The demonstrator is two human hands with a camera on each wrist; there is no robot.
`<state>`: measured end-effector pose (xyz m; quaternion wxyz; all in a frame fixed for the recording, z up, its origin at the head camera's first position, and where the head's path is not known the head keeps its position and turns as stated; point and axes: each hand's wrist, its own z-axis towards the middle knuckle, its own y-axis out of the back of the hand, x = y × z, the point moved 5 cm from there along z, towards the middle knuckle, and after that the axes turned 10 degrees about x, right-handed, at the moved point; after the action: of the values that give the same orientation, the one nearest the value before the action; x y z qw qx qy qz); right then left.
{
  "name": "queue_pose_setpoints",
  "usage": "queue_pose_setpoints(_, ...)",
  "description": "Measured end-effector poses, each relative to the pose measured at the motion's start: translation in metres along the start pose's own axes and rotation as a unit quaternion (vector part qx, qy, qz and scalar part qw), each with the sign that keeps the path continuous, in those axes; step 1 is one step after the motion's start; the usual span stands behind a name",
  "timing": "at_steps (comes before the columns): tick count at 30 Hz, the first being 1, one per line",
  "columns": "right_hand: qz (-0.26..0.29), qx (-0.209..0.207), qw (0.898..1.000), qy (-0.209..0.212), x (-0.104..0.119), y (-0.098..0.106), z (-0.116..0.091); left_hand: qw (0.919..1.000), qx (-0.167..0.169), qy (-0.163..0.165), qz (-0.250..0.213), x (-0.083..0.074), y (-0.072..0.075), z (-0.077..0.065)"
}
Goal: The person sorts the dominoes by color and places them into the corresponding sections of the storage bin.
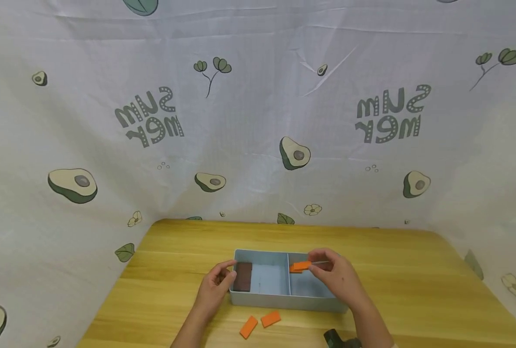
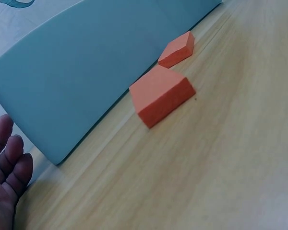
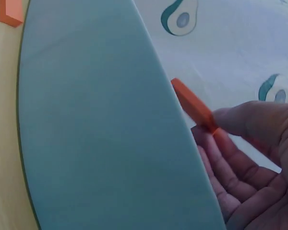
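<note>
A light blue two-compartment box point(image 1: 268, 300) lies on the wooden table. My left hand point(image 1: 212, 290) holds its left end, thumb and forefinger at the rim; in the left wrist view the other fingers point(image 2: 20, 172) curl beside the end wall. My right hand point(image 1: 338, 278) pinches an orange block point(image 1: 302, 265) over the right compartment, the block also showing in the right wrist view point(image 3: 194, 103). Under it, another orange piece point(image 1: 295, 271) lies by the divider. Dark brown blocks point(image 1: 242, 277) sit at the left end of the left compartment.
Two orange blocks, one to the left point(image 1: 249, 327) and one to the right point(image 1: 270, 318), lie on the table before the box. A dark green object point(image 1: 334, 338) is partly visible near my right forearm. A printed avocado cloth point(image 1: 258, 121) hangs behind the table.
</note>
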<state>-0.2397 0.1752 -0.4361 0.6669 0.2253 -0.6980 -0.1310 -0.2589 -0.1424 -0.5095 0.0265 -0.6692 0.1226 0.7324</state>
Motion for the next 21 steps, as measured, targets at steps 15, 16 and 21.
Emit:
queue_pose_setpoints(15, -0.079, 0.017, 0.996, -0.027, -0.009, -0.013, 0.023, 1.0000, 0.001, 0.005, 0.006, 0.001, -0.001, 0.001)
queue_pose_setpoints(16, -0.085, 0.019, 0.996, -0.029, -0.010, -0.014, 0.024, 1.0000, 0.001, 0.004, 0.006, 0.001, -0.001, 0.001)
queue_pose_setpoints(21, -0.118, 0.022, 0.992, -0.034, -0.015, -0.018, 0.028, 1.0000, -0.002, 0.001, 0.002, 0.001, -0.001, 0.001)
